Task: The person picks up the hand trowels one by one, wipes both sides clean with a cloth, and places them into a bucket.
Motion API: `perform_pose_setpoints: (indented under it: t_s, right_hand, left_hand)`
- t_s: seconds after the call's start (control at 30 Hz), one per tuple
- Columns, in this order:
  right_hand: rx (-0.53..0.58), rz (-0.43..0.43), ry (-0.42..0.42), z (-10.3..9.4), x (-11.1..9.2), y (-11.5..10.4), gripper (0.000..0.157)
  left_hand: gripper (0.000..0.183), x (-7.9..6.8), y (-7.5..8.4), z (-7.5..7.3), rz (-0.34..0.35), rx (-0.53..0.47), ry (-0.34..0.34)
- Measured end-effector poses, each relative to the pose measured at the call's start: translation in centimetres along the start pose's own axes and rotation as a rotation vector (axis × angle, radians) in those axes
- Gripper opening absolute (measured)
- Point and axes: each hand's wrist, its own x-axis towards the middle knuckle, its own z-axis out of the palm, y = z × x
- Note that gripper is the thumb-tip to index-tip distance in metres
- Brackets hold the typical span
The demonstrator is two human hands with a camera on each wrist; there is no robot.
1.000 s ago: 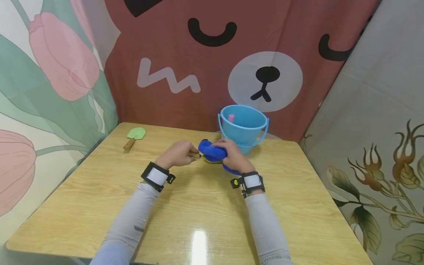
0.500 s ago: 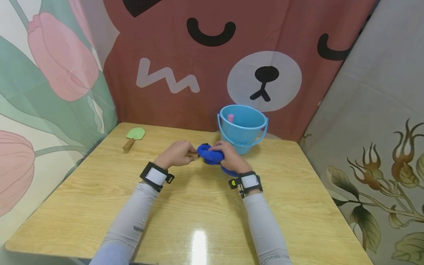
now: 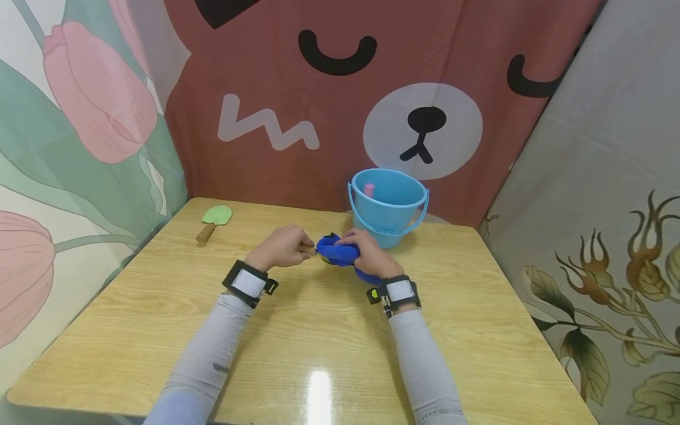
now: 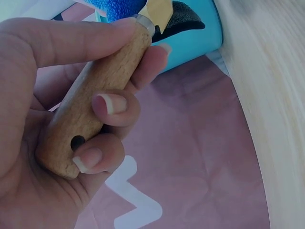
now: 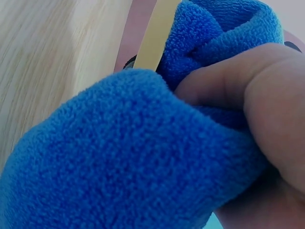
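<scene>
My left hand (image 3: 285, 246) grips the wooden handle (image 4: 90, 105) of a small garden hand tool. Yellow metal (image 4: 161, 12) extends from its silver collar; the cloth hides most of the head, so its exact shape cannot be told. In my right hand (image 3: 373, 252) is a bunched blue towelling cloth (image 5: 109, 157), folded over the yellow head with the thumb pressed into it. One end of the cloth hangs below the right hand. A black patch (image 4: 183, 21) shows beside the cloth in the left wrist view. Both hands are above the table, in front of the bucket.
A light-blue bucket (image 3: 386, 215) with a handle stands behind the right hand, a pink piece (image 3: 369, 190) showing inside. At the table's back left lies a green trowel (image 3: 216, 215) with a wooden handle. Patterned curtains (image 3: 265, 171) border the wooden table (image 3: 287, 342).
The right hand and the blue cloth have shifted slightly left, toward the left hand. Less of the yellow head shows now. The left hand stays nearly in place.
</scene>
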Motion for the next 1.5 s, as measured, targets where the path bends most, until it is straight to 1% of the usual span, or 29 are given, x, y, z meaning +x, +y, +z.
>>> perform_pose_setpoints:
  t_s: [0.3, 0.47, 0.7, 0.93, 1.1, 1.17, 1.3, 1.4, 1.5]
  right_hand:
    - [0.036, 0.040, -0.009, -0.1, -0.4, 0.5, 0.063]
    - [0.094, 0.027, 0.008, -0.2, -0.5, 1.2, 0.064]
    - [0.100, 0.007, 0.021, -0.3, -0.2, 1.6, 0.063]
    - [0.117, 0.018, 0.026, -0.5, -0.3, 2.0, 0.063]
    - [0.153, 0.019, 0.040, -0.9, -0.6, 3.0, 0.063]
    - [0.182, 0.028, 0.054, -1.1, -0.8, 3.4, 0.061]
    - [0.244, 0.042, 0.114, -1.3, -1.1, 4.2, 0.053]
    - [0.289, 0.041, 0.162, -1.0, -1.1, 4.7, 0.052]
    - [0.380, 0.039, 0.197, -0.4, -1.0, 5.0, 0.053]
  left_hand:
    - [0.011, -0.4, 0.3, -0.5, -0.037, -0.021, -0.002]
    - [0.007, -0.6, 0.3, -0.7, -0.049, -0.024, 0.003]
    - [0.010, -0.7, -0.2, -1.0, -0.048, -0.027, 0.007]
    - [0.018, -1.1, -0.5, -1.5, -0.086, -0.045, 0.015]
    - [0.021, -1.5, -0.8, -1.9, -0.120, -0.097, 0.019]
    - [0.023, -1.7, -0.9, -2.2, -0.138, -0.119, 0.024]
    - [0.028, -2.2, -1.3, -3.1, -0.176, -0.153, 0.042]
    - [0.030, -2.5, -1.6, -3.8, -0.198, -0.177, 0.062]
    - [0.031, -2.8, -1.8, -4.3, -0.207, -0.188, 0.087]
